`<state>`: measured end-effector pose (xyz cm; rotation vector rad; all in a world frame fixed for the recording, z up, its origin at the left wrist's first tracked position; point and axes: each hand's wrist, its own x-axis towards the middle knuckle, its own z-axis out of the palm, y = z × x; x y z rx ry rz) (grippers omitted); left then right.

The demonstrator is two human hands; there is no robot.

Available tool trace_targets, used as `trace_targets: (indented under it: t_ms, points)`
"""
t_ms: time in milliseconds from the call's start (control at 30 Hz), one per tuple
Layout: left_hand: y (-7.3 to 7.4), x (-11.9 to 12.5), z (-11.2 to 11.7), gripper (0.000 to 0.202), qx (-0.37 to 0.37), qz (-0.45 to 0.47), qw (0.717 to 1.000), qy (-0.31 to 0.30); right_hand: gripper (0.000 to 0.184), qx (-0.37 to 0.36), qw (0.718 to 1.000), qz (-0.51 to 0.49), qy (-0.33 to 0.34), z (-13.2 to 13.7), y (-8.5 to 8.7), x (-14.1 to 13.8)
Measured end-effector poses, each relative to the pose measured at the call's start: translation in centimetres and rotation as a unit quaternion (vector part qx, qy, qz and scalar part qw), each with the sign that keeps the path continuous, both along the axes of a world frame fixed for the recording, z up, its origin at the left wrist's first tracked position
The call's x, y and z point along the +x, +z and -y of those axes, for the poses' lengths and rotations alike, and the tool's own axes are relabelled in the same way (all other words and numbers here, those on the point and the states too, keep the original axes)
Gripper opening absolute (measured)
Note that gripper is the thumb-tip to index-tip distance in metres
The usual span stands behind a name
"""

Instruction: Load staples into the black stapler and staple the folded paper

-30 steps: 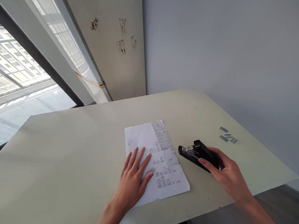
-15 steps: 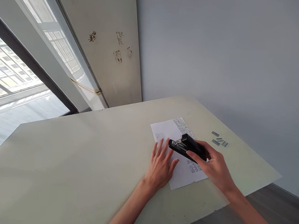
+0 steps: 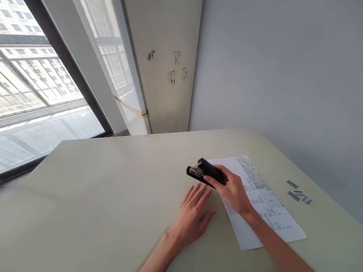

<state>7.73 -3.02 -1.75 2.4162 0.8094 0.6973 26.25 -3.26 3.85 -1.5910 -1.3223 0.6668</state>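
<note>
My right hand (image 3: 231,190) grips a black stapler (image 3: 201,172) and holds it over the near-left corner of a printed white paper sheet (image 3: 263,201) that lies on a pale table (image 3: 105,197). The stapler's nose points left, just past the sheet's edge. My left hand (image 3: 195,212) lies flat on the bare table with its fingers spread, just left of the sheet and below the stapler, holding nothing.
Several loose strips of staples (image 3: 298,195) lie on the table right of the sheet. A grey wall stands behind the table, a marked beige panel (image 3: 164,58) in the corner, and a large window (image 3: 29,83) at the left.
My right hand has carried the stapler leftward from beside the sheet, across it, to its left corner. My left hand has come off the sheet onto the table. The camera view has swung.
</note>
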Motion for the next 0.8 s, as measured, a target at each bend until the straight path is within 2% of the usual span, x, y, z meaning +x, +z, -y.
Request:
trace_targets:
  t_ms: [67,100,200,267,400,500,667,800]
  points:
    - [0.3,-2.8,-1.1,0.032,-0.086,0.067,0.991,0.073,0.038,0.003,1.000,-0.005,0.028,-0.9,-0.5,-0.9]
    - [0.6,-4.2,-1.8,0.028,-0.133,0.110,0.977,0.124,0.037,0.003,0.999,-0.006,0.046,-1.3,-0.8,-1.4]
    - [1.6,-7.4,-4.0,0.036,-0.244,0.258,0.902,0.244,0.034,0.000,0.993,0.002,0.116,-2.2,-2.0,-2.4]
    - [2.2,-8.6,-5.2,0.039,-0.255,0.295,0.877,0.279,0.033,0.000,0.987,0.016,0.160,-2.6,-2.7,-3.0]
    - [2.4,-9.9,-6.3,0.038,-0.258,0.312,0.860,0.312,0.033,-0.015,0.978,0.032,0.208,-2.6,-3.7,-3.4]
    - [2.2,-10.2,-6.4,0.038,-0.272,0.321,0.851,0.314,0.036,-0.049,0.975,-0.013,0.216,-2.3,-4.0,-3.2]
    - [2.0,-10.0,-6.2,0.035,-0.281,0.310,0.854,0.309,0.042,-0.039,0.981,-0.100,0.162,-2.0,-4.6,-3.0]
    - [2.0,-9.9,-6.2,0.033,-0.275,0.309,0.855,0.313,0.040,-0.028,0.984,-0.117,0.135,-2.1,-5.3,-3.3]
